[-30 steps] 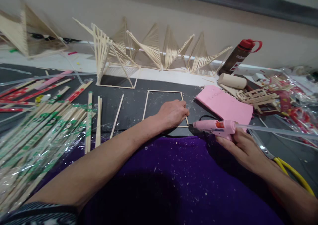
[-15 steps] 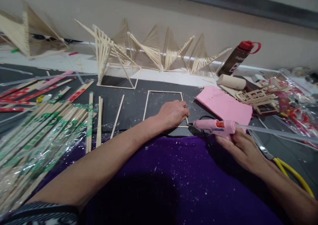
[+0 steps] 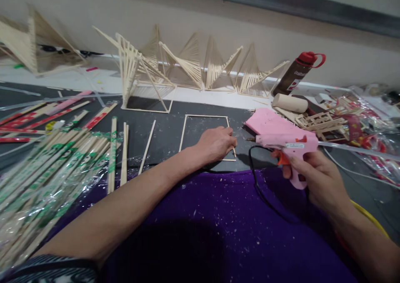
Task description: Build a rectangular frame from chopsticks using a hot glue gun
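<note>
A thin square frame of wooden sticks [image 3: 206, 116] lies flat on the dark grey table. My left hand [image 3: 217, 142] is closed on the stick at its right side, fingers bent over it, and covers part of the square. In my right hand [image 3: 326, 181] is a pink hot glue gun [image 3: 283, 143], its nozzle pointing left, to the right of the frame and apart from it. A clear glue stick [image 3: 353, 146] sticks out of its back, and a black cord [image 3: 256, 183] hangs below. The gun overlaps a pink block [image 3: 265, 120] behind it.
Wooden stick models [image 3: 187, 64] stand along the wall. Packs of chopsticks [image 3: 62, 162] and a loose stick [image 3: 146, 147] lie at left. A dark bottle with a red cap [image 3: 295, 75] leans at right, near scrap frames [image 3: 325, 122]. Yellow scissor handles [image 3: 368, 214] show beside my right arm.
My right hand has lifted the glue gun and drawn it away from the frame's near right corner, turning its side into view. My left hand has stayed on the stick.
</note>
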Action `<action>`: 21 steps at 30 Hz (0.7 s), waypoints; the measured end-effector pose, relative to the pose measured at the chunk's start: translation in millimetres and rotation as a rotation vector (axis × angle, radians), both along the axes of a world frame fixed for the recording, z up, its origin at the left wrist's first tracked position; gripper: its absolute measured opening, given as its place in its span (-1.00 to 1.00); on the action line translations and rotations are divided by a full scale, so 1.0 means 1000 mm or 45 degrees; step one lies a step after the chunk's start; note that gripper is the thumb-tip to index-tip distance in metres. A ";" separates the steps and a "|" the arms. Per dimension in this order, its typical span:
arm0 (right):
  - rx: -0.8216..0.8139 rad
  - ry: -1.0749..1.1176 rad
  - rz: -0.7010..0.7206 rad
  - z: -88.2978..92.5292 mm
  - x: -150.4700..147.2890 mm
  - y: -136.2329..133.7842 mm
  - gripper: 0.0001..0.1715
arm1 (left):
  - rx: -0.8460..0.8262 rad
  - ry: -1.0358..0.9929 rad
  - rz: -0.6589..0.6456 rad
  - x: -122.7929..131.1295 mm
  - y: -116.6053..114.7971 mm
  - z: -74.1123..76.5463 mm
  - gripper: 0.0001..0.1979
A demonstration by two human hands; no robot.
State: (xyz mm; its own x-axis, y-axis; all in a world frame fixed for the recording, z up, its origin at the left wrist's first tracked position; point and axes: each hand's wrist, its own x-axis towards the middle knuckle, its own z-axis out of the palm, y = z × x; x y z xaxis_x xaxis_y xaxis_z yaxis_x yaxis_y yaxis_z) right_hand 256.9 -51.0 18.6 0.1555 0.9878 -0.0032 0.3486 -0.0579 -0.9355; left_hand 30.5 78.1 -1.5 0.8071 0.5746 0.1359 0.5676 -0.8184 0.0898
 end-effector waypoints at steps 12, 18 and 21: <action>-0.071 0.314 -0.332 -0.004 0.033 0.027 -0.69 | -0.021 -0.002 -0.011 -0.006 0.000 0.002 -0.70; 0.035 0.278 -0.349 -0.005 0.051 0.040 -0.66 | 0.007 -0.043 -0.011 -0.009 0.000 0.003 -0.72; 0.021 0.290 -0.347 -0.007 0.056 0.042 -0.67 | -0.006 -0.046 0.003 -0.012 -0.002 0.007 -0.73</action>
